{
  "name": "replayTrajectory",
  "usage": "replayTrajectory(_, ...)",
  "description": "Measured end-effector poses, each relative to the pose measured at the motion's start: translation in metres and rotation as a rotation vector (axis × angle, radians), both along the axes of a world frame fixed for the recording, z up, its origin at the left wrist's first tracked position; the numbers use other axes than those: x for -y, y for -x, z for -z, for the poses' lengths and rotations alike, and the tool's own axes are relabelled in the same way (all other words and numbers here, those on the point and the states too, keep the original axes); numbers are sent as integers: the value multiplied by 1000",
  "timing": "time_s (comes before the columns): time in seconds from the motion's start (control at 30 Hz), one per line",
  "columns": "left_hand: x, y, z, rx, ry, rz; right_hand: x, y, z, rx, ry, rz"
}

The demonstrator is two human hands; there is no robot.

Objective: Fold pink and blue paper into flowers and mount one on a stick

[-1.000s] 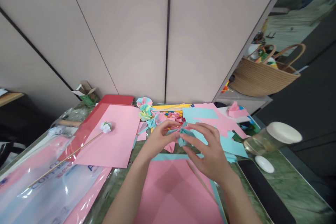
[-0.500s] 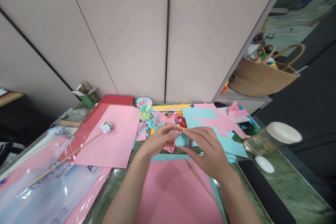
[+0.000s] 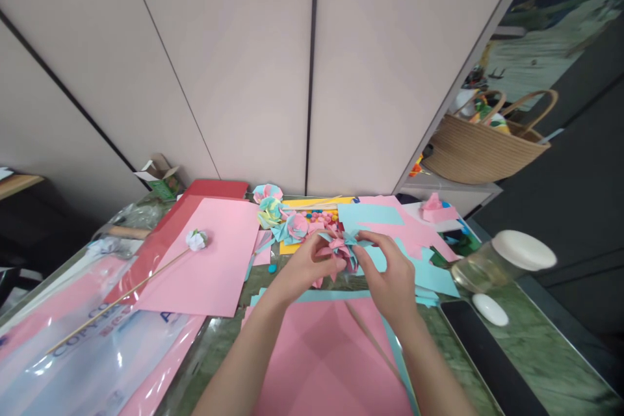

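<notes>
Between my two hands is a pink and blue paper flower (image 3: 344,247), held up over the middle of the table. My left hand (image 3: 314,261) pinches its left side with thumb and fingers. On the other side, my right hand (image 3: 390,270) grips the blue petals between thumb and forefinger. Just behind my left hand lie finished-looking paper flowers (image 3: 295,226) in pink, blue and yellow. Sheets of pink paper (image 3: 326,351) with blue edges showing lie below my wrists, a thin stick (image 3: 373,338) across them.
A white paper flower (image 3: 196,240) on a long stick lies across pink paper at left. Blue and pink cut paper (image 3: 380,214) spreads behind my right hand. At right are a lidded jar (image 3: 487,263), a white oval object (image 3: 490,309) and a black phone-like slab (image 3: 492,357).
The paper flower has turned between my hands and now shows pink and blue petals spread out. A small blue dot now shows on the table left of my left hand.
</notes>
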State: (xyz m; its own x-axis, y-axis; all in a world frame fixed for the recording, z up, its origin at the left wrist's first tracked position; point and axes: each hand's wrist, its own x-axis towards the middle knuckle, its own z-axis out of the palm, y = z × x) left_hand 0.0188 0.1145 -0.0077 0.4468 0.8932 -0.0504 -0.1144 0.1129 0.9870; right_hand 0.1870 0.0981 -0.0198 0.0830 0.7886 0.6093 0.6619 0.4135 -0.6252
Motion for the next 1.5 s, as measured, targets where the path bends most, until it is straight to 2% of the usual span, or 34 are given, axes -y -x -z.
replayTrajectory(0.1,-1,-8,5,31,-61,-90,2,0,-1,9,-26,-3)
replayTrajectory(0.2,0,-11,4,-15,-105,-151,6,2,-5,77,-28,-46)
replayTrajectory(0.4,4,-16,-4,-59,-146,-171,5,9,3,258,-43,31)
replayTrajectory(0.57,4,-23,2,-16,-147,-212,3,10,7,320,-124,73)
replayTrajectory(0.8,-1,-24,15,121,-87,-175,5,13,2,319,-145,131)
replayTrajectory(1.2,-1,-25,18,127,-83,-151,5,11,6,292,-137,113)
replayTrajectory(1.3,-2,-22,16,123,-90,-162,7,9,2,278,-38,75)
replayTrajectory(1.4,-3,-15,11,72,-95,-165,11,3,-8,207,77,-35)
replayTrajectory(1.5,0,-6,2,69,-91,-133,16,-5,-20,84,53,-54)
